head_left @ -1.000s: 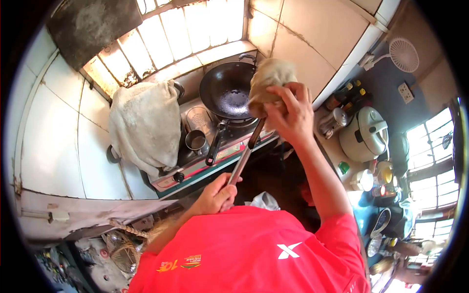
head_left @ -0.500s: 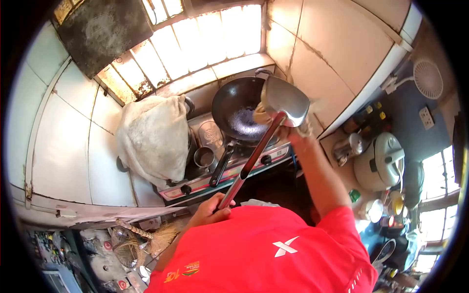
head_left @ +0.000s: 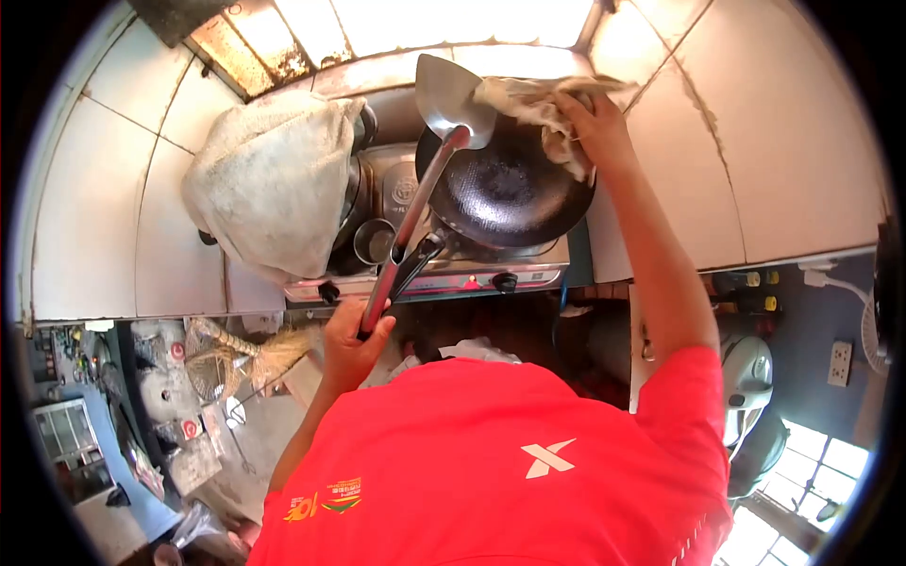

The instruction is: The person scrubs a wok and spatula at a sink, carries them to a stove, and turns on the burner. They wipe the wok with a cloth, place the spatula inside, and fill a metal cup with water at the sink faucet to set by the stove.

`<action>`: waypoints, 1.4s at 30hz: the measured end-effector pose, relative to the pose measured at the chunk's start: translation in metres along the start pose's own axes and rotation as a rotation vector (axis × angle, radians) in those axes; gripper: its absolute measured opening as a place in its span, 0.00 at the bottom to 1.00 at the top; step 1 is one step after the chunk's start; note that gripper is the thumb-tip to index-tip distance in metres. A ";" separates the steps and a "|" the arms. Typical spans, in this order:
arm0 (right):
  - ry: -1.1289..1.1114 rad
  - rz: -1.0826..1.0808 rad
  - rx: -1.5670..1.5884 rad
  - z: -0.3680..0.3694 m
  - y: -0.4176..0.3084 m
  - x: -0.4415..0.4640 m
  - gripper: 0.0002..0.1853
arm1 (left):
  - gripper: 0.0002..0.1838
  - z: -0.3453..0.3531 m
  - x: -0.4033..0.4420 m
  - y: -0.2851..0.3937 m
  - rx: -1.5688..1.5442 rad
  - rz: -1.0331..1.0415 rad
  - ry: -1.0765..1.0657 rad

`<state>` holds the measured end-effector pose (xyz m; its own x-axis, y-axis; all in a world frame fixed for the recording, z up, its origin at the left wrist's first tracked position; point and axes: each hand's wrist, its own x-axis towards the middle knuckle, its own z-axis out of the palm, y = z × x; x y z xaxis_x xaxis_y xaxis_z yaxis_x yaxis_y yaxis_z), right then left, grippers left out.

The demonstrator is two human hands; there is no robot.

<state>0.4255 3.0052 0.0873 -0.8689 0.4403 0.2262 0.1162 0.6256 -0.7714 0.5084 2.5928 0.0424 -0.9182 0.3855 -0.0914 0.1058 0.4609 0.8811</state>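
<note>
My left hand [head_left: 354,341] is closed round the end of a long spatula's handle. The wok spatula [head_left: 448,99] has a red and metal handle, and its broad steel blade is raised over the back left of the wok. A crumpled beige cloth [head_left: 543,108] is gripped in my right hand [head_left: 599,134] by the wok's back right rim. The cloth's left end lies close to the blade; whether they touch I cannot tell. The dark wok [head_left: 514,193] sits on the right side of the gas stove [head_left: 434,285], its black handle pointing toward me.
A pale towel [head_left: 269,179] drapes over a pot on the stove's left side. Between pot and wok stands a small metal cup [head_left: 374,241]. Tiled walls [head_left: 698,160] and a barred window [head_left: 444,24] enclose the stove. A rice cooker [head_left: 747,377] is at the right.
The spatula blade has swung left, from the wok's right side to its back left. My right hand and the cloth have come off the blade's underside toward the wok's back right rim.
</note>
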 end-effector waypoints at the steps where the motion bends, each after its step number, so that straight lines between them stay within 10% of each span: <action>1: -0.020 0.009 0.004 0.004 0.003 0.011 0.16 | 0.13 0.004 0.005 -0.005 0.094 0.152 0.051; 3: -0.133 -0.143 -0.665 0.013 0.010 0.033 0.12 | 0.18 0.013 0.007 -0.010 0.057 0.228 0.047; 8: -0.362 -0.025 -0.998 0.079 0.108 0.055 0.18 | 0.18 0.033 0.014 -0.034 0.141 0.275 0.135; 13: -0.494 0.039 -0.695 0.160 0.090 -0.006 0.22 | 0.15 0.039 0.015 -0.040 -0.360 -0.287 0.184; 18: -0.737 -0.267 -0.216 0.168 0.066 -0.062 0.18 | 0.14 0.041 0.018 -0.042 -0.111 -0.061 0.247; 20: -1.152 0.305 0.349 0.120 0.044 -0.053 0.16 | 0.14 0.040 0.018 -0.037 -0.048 0.016 0.247; 24: -0.716 0.243 0.529 0.086 0.063 -0.009 0.13 | 0.13 0.039 0.018 -0.039 -0.035 0.007 0.247; 26: -0.282 0.009 -0.047 0.099 0.104 0.028 0.11 | 0.13 0.039 0.017 -0.041 -0.058 -0.030 0.248; 32: 0.243 0.358 -0.252 0.197 0.089 0.052 0.16 | 0.13 0.039 0.018 -0.040 -0.035 -0.004 0.275; 36: -0.363 -0.192 0.108 0.228 0.068 0.017 0.11 | 0.13 0.038 0.015 -0.037 -0.105 -0.142 0.247; 38: -1.146 -0.163 -0.052 0.182 0.047 -0.012 0.16 | 0.13 0.038 0.012 -0.039 -0.090 -0.138 0.234; 42: -1.524 -0.186 -0.352 0.122 0.038 -0.021 0.25 | 0.13 0.039 0.014 -0.038 -0.065 -0.101 0.250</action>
<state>0.3896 2.9416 -0.0192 -0.5065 -0.5578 -0.6575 -0.1299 0.8032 -0.5813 0.5062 2.6122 -0.0101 -0.9894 0.1275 -0.0697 -0.0079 0.4315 0.9021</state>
